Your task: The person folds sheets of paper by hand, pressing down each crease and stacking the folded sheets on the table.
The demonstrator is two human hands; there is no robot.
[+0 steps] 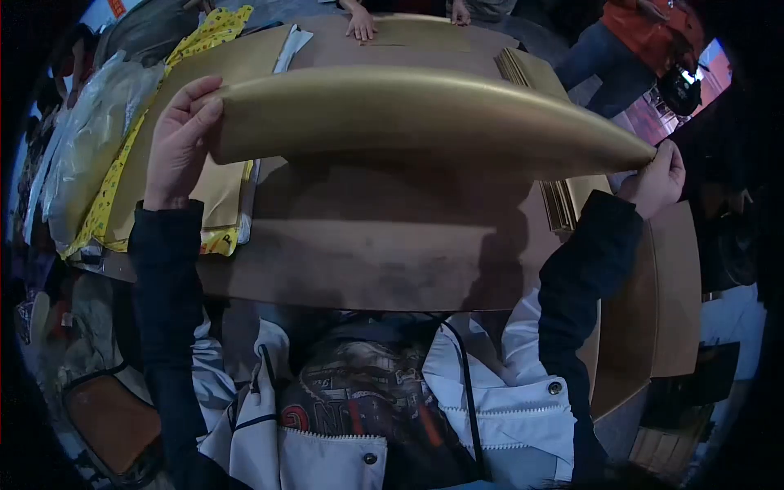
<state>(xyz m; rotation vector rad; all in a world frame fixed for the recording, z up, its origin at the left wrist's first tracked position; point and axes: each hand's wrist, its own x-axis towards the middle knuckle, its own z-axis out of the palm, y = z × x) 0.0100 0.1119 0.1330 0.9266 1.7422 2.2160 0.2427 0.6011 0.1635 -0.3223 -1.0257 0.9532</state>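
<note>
A large gold sheet of paper or thin card [408, 114] bows in the air above the table, held at both ends. My left hand [180, 139] pinches its left end between thumb and fingers. At the far right tip, my right hand [660, 181] is closed on the other end. Under the sheet, its shadow falls on the brown tabletop [367, 261]. Beside my left forearm lies a pile of gold sheets [224, 196] on yellow patterned wrapping [106, 212]. Near my right wrist is a stack of folded gold pieces [559, 204].
Across the table, another person's hands [361, 24] rest by a flat gold sheet [416, 33]. Clear plastic wrap [90, 155] is bunched at the left. An open cardboard box [633, 327] stands at the right. A person in an orange top [653, 33] stands at the far right.
</note>
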